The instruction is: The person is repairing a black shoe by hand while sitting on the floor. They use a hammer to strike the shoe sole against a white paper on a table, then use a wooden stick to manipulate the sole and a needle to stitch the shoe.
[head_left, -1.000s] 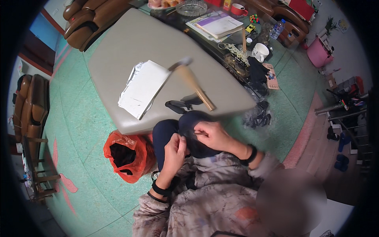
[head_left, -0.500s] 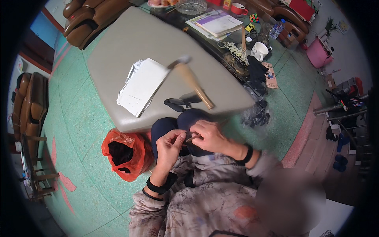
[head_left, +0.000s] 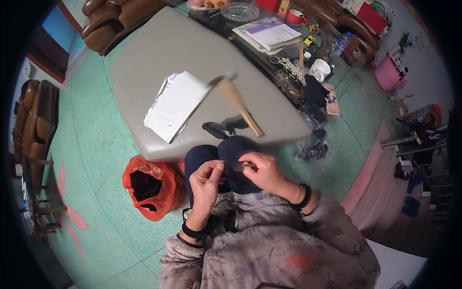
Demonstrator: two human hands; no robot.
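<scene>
My left hand [head_left: 204,184] is closed over my knees, thumb pressed to its index finger. It grips the end of a small dark flat piece [head_left: 234,167], which blends into my dark trousers. On the other side, my right hand [head_left: 265,174] has its fingers bent together in a pinch; what lies in them is too small to make out. Ahead, a hammer [head_left: 239,109] with a wooden handle lies on the grey padded surface [head_left: 159,48]. Beside its handle are black flat pieces [head_left: 219,129]. To the left rests a stack of white paper [head_left: 177,106].
A red plastic bag [head_left: 166,204] with dark contents stands on the green floor at my left. The dark table at far right carries papers [head_left: 272,34], a white mug [head_left: 320,69], a bundle of string [head_left: 291,67] and a water bottle [head_left: 341,43].
My right hand has moved slightly right, away from my left, and its fingers have shifted. More of the dark piece shows between the hands. My left hand has barely moved.
</scene>
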